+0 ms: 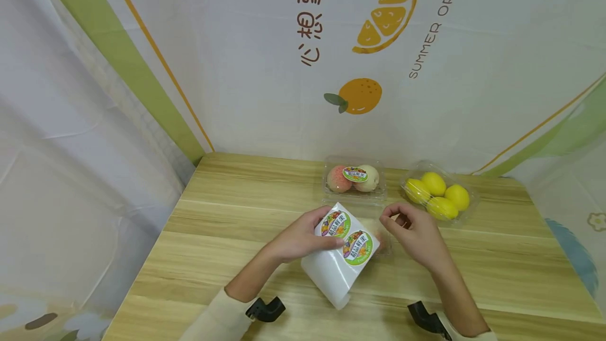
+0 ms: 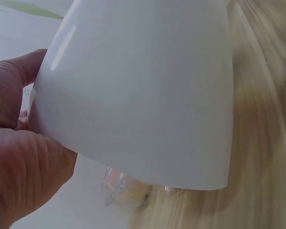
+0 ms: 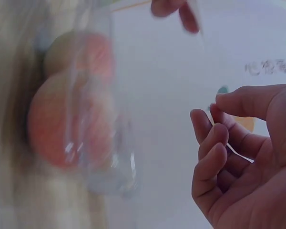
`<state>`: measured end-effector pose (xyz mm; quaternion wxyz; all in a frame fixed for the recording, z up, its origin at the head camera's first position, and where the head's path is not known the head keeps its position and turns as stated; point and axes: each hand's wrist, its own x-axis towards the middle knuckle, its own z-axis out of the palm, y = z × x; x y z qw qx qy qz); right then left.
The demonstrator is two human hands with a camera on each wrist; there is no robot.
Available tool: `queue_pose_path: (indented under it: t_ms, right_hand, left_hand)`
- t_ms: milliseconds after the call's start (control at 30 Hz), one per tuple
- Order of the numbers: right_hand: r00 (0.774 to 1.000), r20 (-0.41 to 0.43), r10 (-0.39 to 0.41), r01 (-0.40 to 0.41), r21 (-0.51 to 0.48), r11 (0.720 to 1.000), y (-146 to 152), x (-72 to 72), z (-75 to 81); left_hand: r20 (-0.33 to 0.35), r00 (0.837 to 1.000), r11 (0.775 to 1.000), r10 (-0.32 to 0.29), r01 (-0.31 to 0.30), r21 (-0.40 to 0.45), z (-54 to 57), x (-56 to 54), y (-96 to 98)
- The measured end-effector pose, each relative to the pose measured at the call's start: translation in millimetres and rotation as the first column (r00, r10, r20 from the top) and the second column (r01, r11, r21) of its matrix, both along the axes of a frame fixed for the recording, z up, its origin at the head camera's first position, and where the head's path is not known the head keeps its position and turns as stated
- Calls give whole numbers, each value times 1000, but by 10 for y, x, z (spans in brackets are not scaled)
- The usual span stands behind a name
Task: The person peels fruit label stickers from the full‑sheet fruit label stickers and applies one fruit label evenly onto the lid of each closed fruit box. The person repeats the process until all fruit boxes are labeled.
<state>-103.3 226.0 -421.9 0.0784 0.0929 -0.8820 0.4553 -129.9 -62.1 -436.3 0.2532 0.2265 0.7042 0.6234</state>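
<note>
My left hand pinches a white sheet of stickers, its thumb lying across the front. Two oval fruit labels show on the sheet, whose lower end curls over. In the left wrist view the blank sheet fills the middle, beside the thumb and fingers. My right hand hovers just right of the sheet, apart from it. Its fingers are loosely bent, thumb tip close to the index fingertip, and I see nothing between them. Below the hands, a clear box of peaches is partly hidden by the sheet.
A clear box with two peaches and an oval label stands at the back of the wooden table. Right of it lies a clear box of yellow lemons. A printed curtain hangs behind the table.
</note>
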Motion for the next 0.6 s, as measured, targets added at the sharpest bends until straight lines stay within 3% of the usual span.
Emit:
queue_pose_path:
  t_ms: [333,600]
  right_hand:
    - [981,-154,115,-123,-40,992,-302,-10,128]
    - [974,-167,152,-159,-30,987,-372,-54,90]
  left_hand:
    - [-14,1000,1000,-10,11,14,-1,-19,101]
    - [-17,1000,1000,-19,19,18,7,-19,151]
